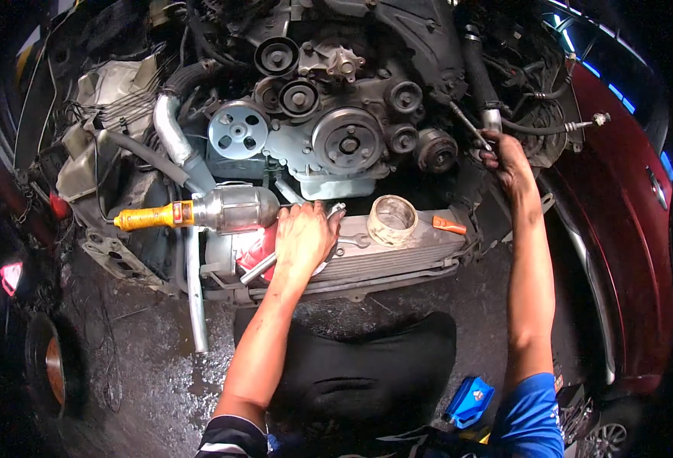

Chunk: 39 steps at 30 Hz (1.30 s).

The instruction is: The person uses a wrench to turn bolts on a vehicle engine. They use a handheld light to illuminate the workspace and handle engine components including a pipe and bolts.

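Note:
My left hand (306, 238) is closed over a long metal bar tool (258, 269) with a small head, perhaps a ratchet, above the top of the radiator (397, 263). Under and beside that hand is a red and white round thing (256, 248), partly hidden. An open-ended wrench (354, 240) lies just to its right. My right hand (510, 162) reaches the engine bay's right side, its fingers closed round the near end of a slim metal rod-like tool (468, 124). Next to those fingers is the metal end (491, 120) of a black hose (475, 69).
A caged work lamp (237, 208) with a yellow handle lies left of my left hand. A dirty white tape roll (392, 220) and an orange piece (449, 224) sit on the radiator top. Engine pulleys (348, 141) fill the middle. A black seat (351, 351) stands in front.

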Each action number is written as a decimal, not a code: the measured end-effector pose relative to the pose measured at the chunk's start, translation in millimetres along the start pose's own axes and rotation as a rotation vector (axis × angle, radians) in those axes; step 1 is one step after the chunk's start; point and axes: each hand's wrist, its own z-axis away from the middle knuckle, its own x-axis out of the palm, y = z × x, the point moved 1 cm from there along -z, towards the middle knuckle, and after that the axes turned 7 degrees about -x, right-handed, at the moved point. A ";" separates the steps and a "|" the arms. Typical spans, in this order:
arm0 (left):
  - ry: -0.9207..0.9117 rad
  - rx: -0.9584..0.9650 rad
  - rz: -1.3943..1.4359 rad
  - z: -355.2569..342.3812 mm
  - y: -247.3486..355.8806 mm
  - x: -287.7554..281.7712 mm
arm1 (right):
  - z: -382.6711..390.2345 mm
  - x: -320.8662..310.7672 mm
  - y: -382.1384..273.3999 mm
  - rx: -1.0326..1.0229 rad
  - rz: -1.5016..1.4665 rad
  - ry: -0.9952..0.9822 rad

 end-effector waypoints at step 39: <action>-0.005 0.024 -0.013 -4.0 17.3 5.1 | -84.2 -4.8 -30.8 0.199 0.262 -0.324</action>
